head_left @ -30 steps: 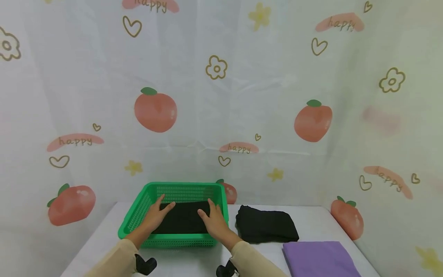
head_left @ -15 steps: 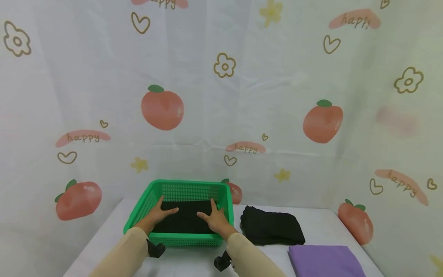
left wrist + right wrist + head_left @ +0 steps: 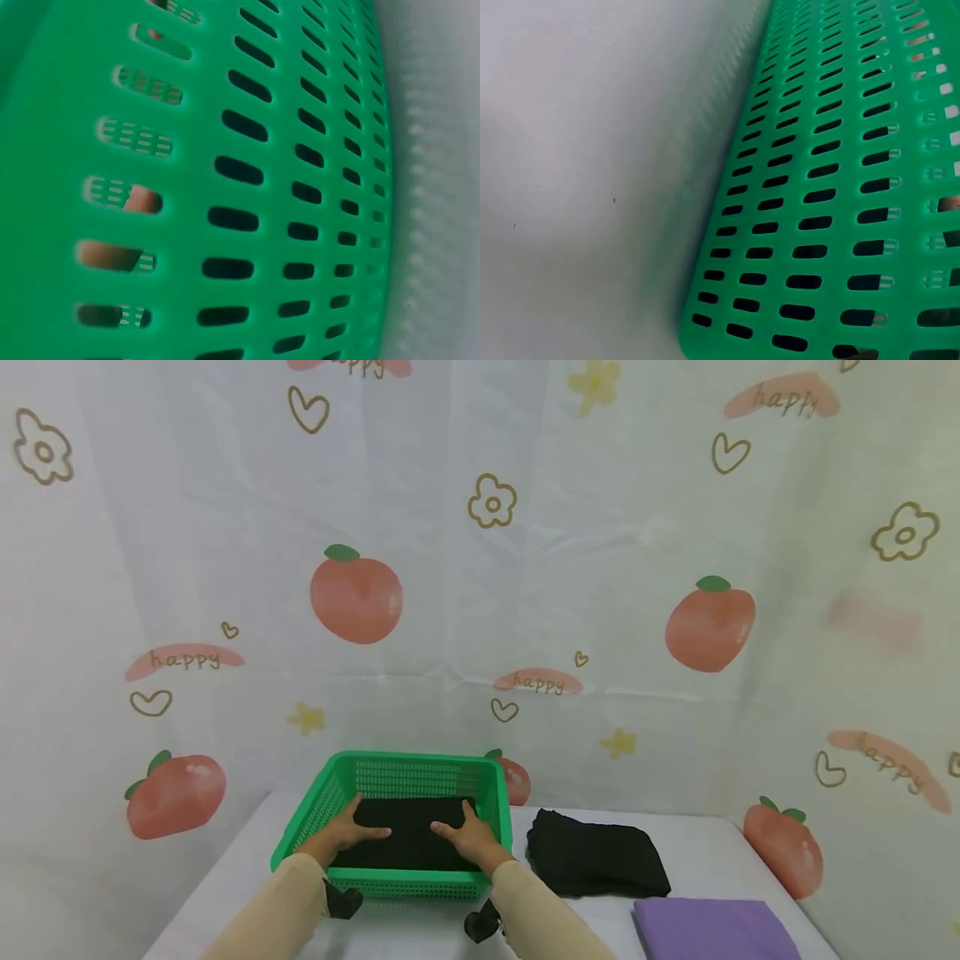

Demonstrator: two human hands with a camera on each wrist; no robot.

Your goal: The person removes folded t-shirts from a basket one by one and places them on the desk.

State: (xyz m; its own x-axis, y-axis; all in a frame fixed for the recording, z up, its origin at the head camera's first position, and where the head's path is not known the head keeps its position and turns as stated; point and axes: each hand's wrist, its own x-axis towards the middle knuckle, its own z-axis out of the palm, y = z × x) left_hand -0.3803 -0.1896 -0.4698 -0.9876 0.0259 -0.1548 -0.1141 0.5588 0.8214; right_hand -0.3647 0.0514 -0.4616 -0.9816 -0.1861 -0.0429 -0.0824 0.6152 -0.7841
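A folded black cloth point(image 3: 408, 831) is laid flat inside a green basket point(image 3: 397, 883) on the left part of a white desk point(image 3: 697, 856). The left hand point(image 3: 347, 832) and the right hand point(image 3: 467, 837) are pressed flat on the cloth, fingers straight, nothing gripped. Just right of the basket, a second black garment point(image 3: 596, 862) is seen on the desk, with a purple cloth point(image 3: 712, 928) nearer the front edge.

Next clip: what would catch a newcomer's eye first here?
The bright green basket at the table's left, with the left hand and right hand lying flat on a folded black cloth inside it. Right of it lie another black cloth and a purple cloth.
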